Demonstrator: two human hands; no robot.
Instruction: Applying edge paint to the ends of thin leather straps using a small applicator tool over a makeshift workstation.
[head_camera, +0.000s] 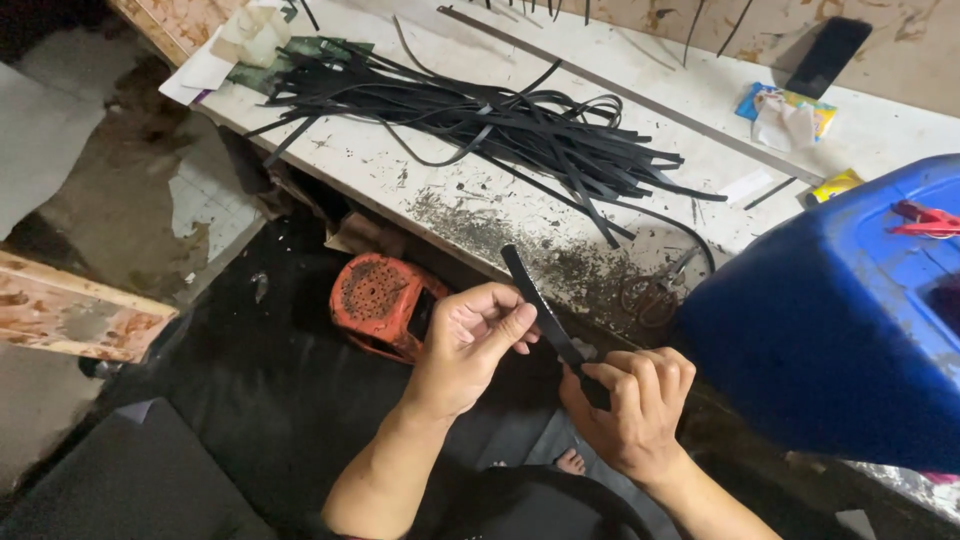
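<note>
A flat black strip (537, 300) with a rounded upper end is held between both hands, slanting up to the left. My left hand (470, 345) pinches its middle with thumb and fingers. My right hand (632, 405) grips its lower end in a closed fist. On the white worktable (400, 165) beyond lies a tangled pile of several similar black strips (480, 115).
A large blue plastic drum (850, 310) stands at the right with a red clip (925, 220) on top. Scissors (655, 290) lie near the table's front edge. An orange round stool (380, 300) sits below on the dark floor. A long metal ruler (620, 90) and a phone (828, 55) lie farther back.
</note>
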